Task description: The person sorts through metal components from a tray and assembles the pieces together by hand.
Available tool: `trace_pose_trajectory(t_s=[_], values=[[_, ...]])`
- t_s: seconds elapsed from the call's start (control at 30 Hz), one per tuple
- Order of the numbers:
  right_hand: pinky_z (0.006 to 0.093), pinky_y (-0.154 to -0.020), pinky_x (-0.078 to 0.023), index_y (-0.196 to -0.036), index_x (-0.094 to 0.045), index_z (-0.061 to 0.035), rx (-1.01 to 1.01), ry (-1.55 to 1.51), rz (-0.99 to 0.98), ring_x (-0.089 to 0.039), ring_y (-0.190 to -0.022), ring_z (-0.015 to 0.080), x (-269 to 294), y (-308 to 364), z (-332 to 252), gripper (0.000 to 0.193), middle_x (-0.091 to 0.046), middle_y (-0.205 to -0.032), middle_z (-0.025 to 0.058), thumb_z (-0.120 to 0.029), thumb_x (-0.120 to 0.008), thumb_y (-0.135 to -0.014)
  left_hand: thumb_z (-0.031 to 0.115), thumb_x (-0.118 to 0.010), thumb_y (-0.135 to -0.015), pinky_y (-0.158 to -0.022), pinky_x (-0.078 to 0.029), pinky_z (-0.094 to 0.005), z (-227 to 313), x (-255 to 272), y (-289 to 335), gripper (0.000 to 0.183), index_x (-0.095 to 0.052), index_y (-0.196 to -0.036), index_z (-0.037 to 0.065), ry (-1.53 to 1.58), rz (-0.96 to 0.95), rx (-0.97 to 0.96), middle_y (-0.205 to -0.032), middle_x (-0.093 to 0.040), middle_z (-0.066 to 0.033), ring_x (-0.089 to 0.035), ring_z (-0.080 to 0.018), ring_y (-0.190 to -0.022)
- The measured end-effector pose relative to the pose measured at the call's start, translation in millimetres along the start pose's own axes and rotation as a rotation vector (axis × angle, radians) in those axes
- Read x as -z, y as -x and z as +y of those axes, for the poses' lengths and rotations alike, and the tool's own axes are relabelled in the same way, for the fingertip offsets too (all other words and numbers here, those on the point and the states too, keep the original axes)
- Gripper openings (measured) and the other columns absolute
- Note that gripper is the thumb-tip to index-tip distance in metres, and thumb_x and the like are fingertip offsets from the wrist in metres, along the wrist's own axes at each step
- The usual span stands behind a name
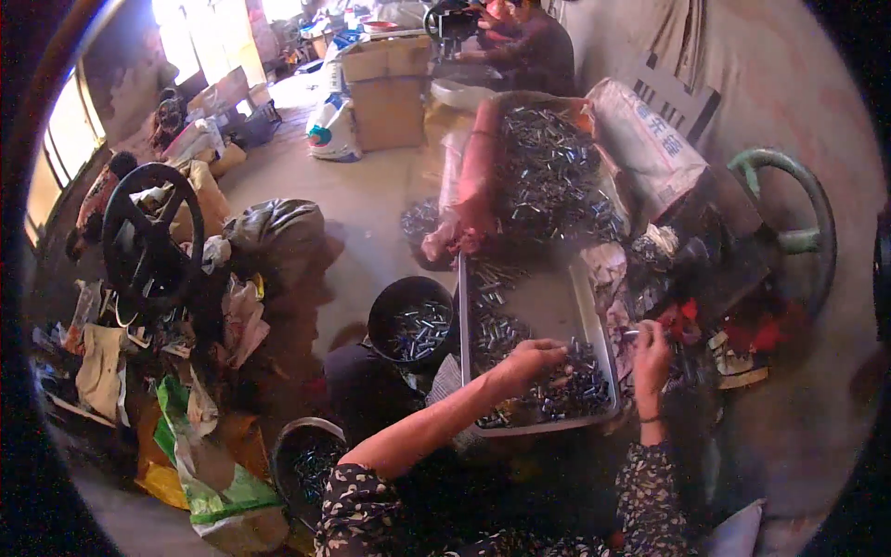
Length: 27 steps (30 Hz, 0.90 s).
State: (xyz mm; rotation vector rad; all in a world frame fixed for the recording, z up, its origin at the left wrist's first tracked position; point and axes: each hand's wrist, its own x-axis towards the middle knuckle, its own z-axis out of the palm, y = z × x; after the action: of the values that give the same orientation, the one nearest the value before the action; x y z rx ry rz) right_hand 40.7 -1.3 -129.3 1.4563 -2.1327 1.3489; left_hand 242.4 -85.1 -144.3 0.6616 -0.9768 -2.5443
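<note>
A grey rectangular tray (601, 332) with loose small metal tubes (543, 397) lies in front of me. My left hand (535, 360) reaches over the tray, its fingers drawn together just above the tubes; what they pinch, if anything, is too small to make out. Beyond the tray's right rim, my right hand (652, 353) is closed with a short shiny metal tube (631, 332) at its fingertips, by a dark machine (710, 269) with a green-spoked handwheel (800, 241).
A large heap of tubes (552, 172) fills a sack-lined bed behind the tray. A black bucket (374, 320) and another round container (281, 455) hold more pieces at left. A black handwheel (148, 237), sacks and a cardboard box (385, 111) stand farther off. Another person (538, 51) sits at the back.
</note>
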Motion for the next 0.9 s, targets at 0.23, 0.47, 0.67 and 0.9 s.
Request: trace_pose_trajectory(t_s=[0.23, 0.47, 0.67, 0.9], values=[[0.0409, -0.055, -0.039, -0.083, -0.048, -0.0020, -0.007, 0.288, -0.236, -0.050, -0.068, 0.0393, -2, -3, 66, 0.010, -0.053, -0.072, 0.0202, -0.012, -0.045, -0.083, 0.012, -0.050, -0.081, -0.066, -0.046, -0.0251, 1, 1, -3, 0.025, -0.049, -0.104, 0.001, 0.077, -0.046, -0.006, -0.087, -0.057, -0.0058, -0.055, -0.0143, -0.073], [0.0262, -0.043, -0.036, -0.085, -0.053, -0.0039, -0.166, -0.176, -0.327, -0.045, -0.046, 0.0097, -8, 15, -1, 0.017, -0.051, -0.058, 0.0040, -0.020, -0.048, -0.083, 0.022, -0.058, -0.078, -0.068, -0.042, -0.0230, -9, 2, -10, 0.026, -0.057, -0.093, 0.002, -0.409, 0.094, -0.150, -0.086, -0.057, -0.0031, -0.051, -0.0078, -0.077], [0.0225, -0.047, -0.037, -0.083, -0.054, -0.0034, -0.286, -0.398, -0.492, -0.047, -0.052, 0.0088, -15, 36, -53, 0.019, -0.053, -0.063, 0.0041, -0.022, -0.048, -0.084, 0.023, -0.058, -0.078, -0.059, -0.042, -0.0226, -13, 4, -10, 0.028, -0.058, -0.094, 0.000, -0.576, 0.046, -0.047, -0.074, -0.058, -0.0027, -0.049, -0.0073, -0.064], [0.0256, -0.067, -0.041, -0.083, -0.053, -0.0005, -0.253, -0.465, -0.447, -0.051, -0.072, 0.0125, -26, 45, -48, 0.016, -0.056, -0.076, 0.0055, -0.015, -0.047, -0.084, 0.021, -0.059, -0.077, -0.052, -0.041, -0.0225, -12, 5, -7, 0.027, -0.058, -0.092, -0.002, -0.572, 0.107, -0.105, -0.070, -0.056, -0.0012, -0.048, -0.0063, -0.060]])
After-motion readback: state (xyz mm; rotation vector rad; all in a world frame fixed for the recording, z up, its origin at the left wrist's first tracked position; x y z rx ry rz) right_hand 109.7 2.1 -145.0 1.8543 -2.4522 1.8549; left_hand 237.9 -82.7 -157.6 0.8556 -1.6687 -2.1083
